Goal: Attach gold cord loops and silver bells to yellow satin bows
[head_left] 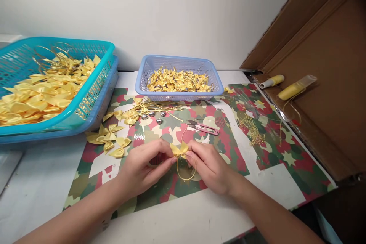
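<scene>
Between my two hands is a yellow ribbon bow with a loop of gold cord hanging from it. My left hand pinches the bow's left side between thumb and fingers. On the other side, my right hand is closed on the bow's right edge and the cord; its fingertips are partly hidden. Just beyond the hands lie pink-handled thread snips. Several small silver bells and a bundle of gold cords rest behind them. Loose yellow bows lie to the left.
A turquoise basket full of yellow bows stands at the left, stacked on a blue one. At the back, a lavender basket holds corded bows. Cord scraps lie right. Cardboard walls the right side, with two yellow rolls against it.
</scene>
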The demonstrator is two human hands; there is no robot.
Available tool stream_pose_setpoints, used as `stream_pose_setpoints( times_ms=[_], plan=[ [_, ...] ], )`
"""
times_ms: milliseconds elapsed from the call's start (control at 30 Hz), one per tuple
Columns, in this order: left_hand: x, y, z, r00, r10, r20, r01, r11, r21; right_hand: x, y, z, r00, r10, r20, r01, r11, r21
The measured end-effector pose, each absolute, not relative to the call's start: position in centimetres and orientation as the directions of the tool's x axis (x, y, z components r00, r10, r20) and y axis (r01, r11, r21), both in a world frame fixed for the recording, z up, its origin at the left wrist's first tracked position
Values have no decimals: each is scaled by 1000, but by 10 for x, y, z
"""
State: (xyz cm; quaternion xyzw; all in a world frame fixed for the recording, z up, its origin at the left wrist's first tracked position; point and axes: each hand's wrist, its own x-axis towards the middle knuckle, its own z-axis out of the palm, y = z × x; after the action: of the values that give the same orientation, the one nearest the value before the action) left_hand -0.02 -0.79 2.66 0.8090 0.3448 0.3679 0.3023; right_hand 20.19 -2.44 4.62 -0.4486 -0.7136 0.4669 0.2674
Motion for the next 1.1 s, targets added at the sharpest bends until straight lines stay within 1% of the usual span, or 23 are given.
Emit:
stream_pose_setpoints(
  times_ms=[67,133,233,367,433,500,600,700,767,833,900,967,1033,1100],
  plan=[
    [0,-9,24,447,831,330,307,-489,816,203,-24,46,-455,889,-49,398,155,-904],
    [0,-10,22,402,883,245,225,-354,908,205,-22,46,-456,888,-57,407,152,-901],
    [1,-11,23,418,903,104,86,-154,984,208,-20,47,-478,876,-66,390,145,-909],
    [-1,-10,25,462,887,16,-10,-13,1000,210,-19,48,-506,859,-73,360,134,-923],
    [-2,-9,24,467,884,-20,-33,40,999,210,-19,47,-506,861,-50,369,164,-915],
    [-3,-7,23,469,880,-76,-61,118,991,209,-19,45,-494,869,23,399,251,-882],
    [-1,-5,22,487,861,-146,-104,223,969,208,-19,40,-482,860,171,461,414,-785],
    [4,-5,26,486,854,-187,-62,247,967,207,-18,33,-492,826,274,488,522,-699],
    [7,-7,29,461,864,-204,-1,230,973,206,-17,30,-493,815,306,497,552,-669],
    [9,-9,30,422,886,-189,57,182,982,205,-16,29,-494,812,311,516,561,-647],
    [10,-11,29,371,918,-142,117,105,988,208,-14,31,-476,824,307,547,551,-630],
    [10,-12,27,312,946,-84,171,31,985,215,-9,34,-387,862,328,601,505,-619],
    [9,-13,24,264,963,-46,207,-10,978,225,-2,36,-214,905,367,683,407,-606],
    [8,-13,23,232,972,-20,240,-38,970,235,5,36,-56,919,390,764,291,-576]
  ],
)
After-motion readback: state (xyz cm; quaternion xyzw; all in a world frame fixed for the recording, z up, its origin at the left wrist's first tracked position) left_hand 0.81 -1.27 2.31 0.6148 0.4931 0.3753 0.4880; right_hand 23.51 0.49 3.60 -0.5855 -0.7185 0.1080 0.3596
